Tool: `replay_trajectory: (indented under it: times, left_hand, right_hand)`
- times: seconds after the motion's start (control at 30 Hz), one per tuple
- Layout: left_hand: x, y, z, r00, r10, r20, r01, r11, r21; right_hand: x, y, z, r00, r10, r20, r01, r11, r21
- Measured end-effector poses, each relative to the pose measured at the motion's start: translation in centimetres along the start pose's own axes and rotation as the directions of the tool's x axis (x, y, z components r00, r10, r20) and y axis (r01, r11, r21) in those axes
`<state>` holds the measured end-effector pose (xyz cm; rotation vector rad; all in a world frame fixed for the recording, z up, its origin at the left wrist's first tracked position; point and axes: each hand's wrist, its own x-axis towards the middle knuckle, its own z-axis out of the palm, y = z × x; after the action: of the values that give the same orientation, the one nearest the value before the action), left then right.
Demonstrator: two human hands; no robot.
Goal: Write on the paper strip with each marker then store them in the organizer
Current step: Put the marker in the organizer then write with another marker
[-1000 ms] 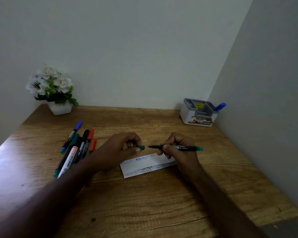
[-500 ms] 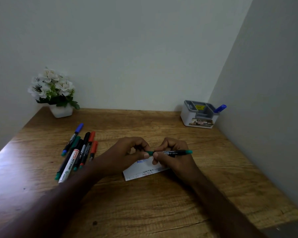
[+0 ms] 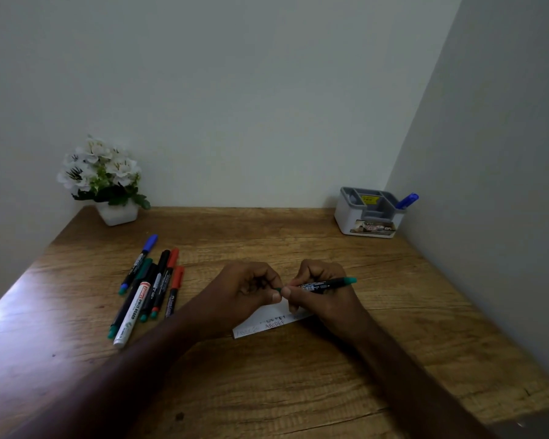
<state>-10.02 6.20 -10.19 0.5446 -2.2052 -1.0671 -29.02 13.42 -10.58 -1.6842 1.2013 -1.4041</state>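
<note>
- The right hand (image 3: 322, 293) grips a slim black marker with a green end (image 3: 325, 284), fingers curled round the barrel; the marker lies nearly level above the desk, its green tail pointing right.
- The left hand (image 3: 246, 296) meets it at the marker's left end, thumb and fingers pinching a small green cap (image 3: 278, 289) — only a sliver of the cap shows between the two thumbs, and whether it is fully seated on the marker cannot be told.
- The two hands are together, touching at the thumbs, just above the white paper strip (image 3: 268, 324).
- The strip lies flat on the brown wood-grain desk (image 3: 267, 381), partly hidden under both hands; lines of writing show on its near part, one reading roughly "ABCDEF".
- To the left of the hands a loose cluster of markers (image 3: 149, 289) lies on the desk: one with a blue cap, dark ones with green ends, two with red caps, and a white-barrelled whiteboard marker nearest the desk's front.
- The white and grey plastic desk organizer (image 3: 366, 224) stands at the far right corner, well apart from the hands — a blue-capped marker (image 3: 407, 201) leans out of its right compartment.
- A white pot of white artificial flowers (image 3: 103, 179) stands at the far left against the wall.
</note>
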Motion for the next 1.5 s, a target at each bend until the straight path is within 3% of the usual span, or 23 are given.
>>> replay_trajectory:
  times: [0.23, 0.3, 0.4, 0.47, 0.53, 0.6, 0.7, 0.87, 1.0, 1.23, 1.5]
  left_hand:
    - [0.6, 1.2, -0.1, 0.968, -0.082, -0.238, 0.025, 0.973, -0.231]
    - [0.9, 1.0, 0.1, 0.968, -0.107, -0.227, 0.061, 0.978, -0.199]
    - [2.2, 0.2, 0.0, 0.976, -0.102, -0.193, 0.093, 0.994, -0.057]
    - [3.4, 0.1, -0.1, 0.982, -0.098, -0.162, 0.100, 0.995, 0.008]
    - [4.8, 0.4, -0.3, 0.988, -0.089, -0.124, 0.100, 0.991, 0.086]
    - [6.9, 0.8, -0.2, 0.995, -0.080, -0.067, 0.091, 0.979, 0.184]
    - [10.6, 0.7, 0.4, 0.998, -0.070, -0.005, 0.068, 0.952, 0.298]
    - [17.1, 1.4, 3.1, 0.994, -0.029, 0.107, -0.012, 0.930, 0.368]
    - [21.6, 2.1, 5.1, 0.991, 0.017, 0.129, -0.066, 0.921, 0.384]
    - [24.5, 1.3, 6.2, 0.990, -0.013, 0.140, -0.041, 0.927, 0.374]
    - [23.4, -0.2, 5.0, 0.983, -0.055, 0.175, -0.024, 0.908, 0.418]
  right_hand:
    - [0.1, -0.2, -0.1, 0.994, 0.078, -0.075, -0.071, 0.993, 0.095]
    - [0.4, 0.0, -0.2, 0.992, 0.069, -0.102, -0.060, 0.994, 0.086]
    - [0.7, 0.0, -0.6, 0.982, 0.110, -0.150, -0.053, 0.939, 0.340]
    - [0.9, 0.0, -1.1, 0.959, 0.151, -0.240, -0.048, 0.921, 0.388]
    - [1.2, 0.2, -1.8, 0.922, 0.178, -0.343, -0.092, 0.963, 0.253]
    - [1.6, 0.6, -3.2, 0.906, 0.124, -0.405, -0.147, 0.989, -0.025]
    - [2.5, 0.3, -6.8, 0.876, 0.019, -0.483, -0.212, 0.913, -0.349]
    - [5.3, -3.4, -15.9, 0.775, -0.271, -0.571, -0.226, 0.725, -0.650]
    - [8.4, -5.6, -21.7, 0.758, -0.297, -0.580, -0.311, 0.618, -0.722]
    - [12.0, -3.5, -26.0, 0.843, -0.030, -0.538, -0.474, 0.433, -0.767]
    - [12.8, -1.2, -25.8, 0.832, 0.106, -0.544, -0.534, 0.417, -0.735]
